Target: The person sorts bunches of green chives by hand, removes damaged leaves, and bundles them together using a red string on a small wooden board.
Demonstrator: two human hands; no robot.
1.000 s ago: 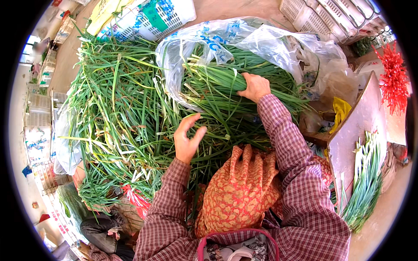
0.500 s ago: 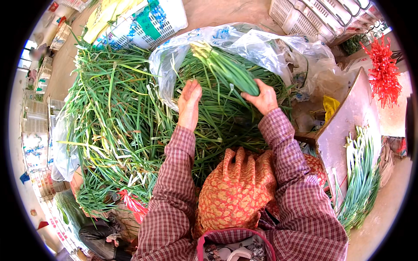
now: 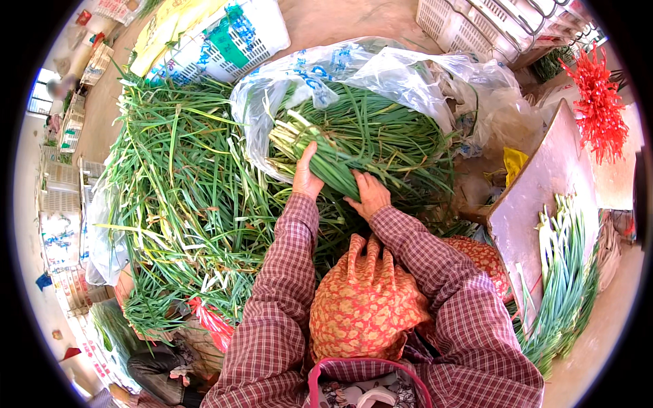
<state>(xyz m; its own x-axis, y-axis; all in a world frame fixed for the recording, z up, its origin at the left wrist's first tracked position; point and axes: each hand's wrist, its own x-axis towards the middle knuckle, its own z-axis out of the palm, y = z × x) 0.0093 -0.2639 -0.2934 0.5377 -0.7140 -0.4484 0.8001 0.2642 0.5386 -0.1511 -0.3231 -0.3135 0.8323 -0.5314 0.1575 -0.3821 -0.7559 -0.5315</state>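
A bunch of chives (image 3: 320,151) lies slantwise between my hands, its pale cut ends up and to the left, its green leaves down to the right. My left hand (image 3: 307,175) holds it near the pale ends, thumb raised along its side. Farther down the leaves, my right hand (image 3: 371,196) is closed round the bunch, with some fingers hidden beneath. Under and behind it, loose chives (image 3: 394,122) lie inside a clear plastic bag (image 3: 401,71). A wide heap of loose chives (image 3: 183,177) spreads to the left of my arms.
On the right, a board (image 3: 537,183) carries a bundle of chives (image 3: 568,258). Red ties (image 3: 598,105) hang above it. White plastic crates (image 3: 238,44) stand at the back left and more crates (image 3: 469,30) at the back right. A red bag (image 3: 212,323) lies near the heap's front.
My right hand has come left and down with the bunch, bringing it closer to me. My left hand, apart from the bunch before, now holds it near the pale ends.
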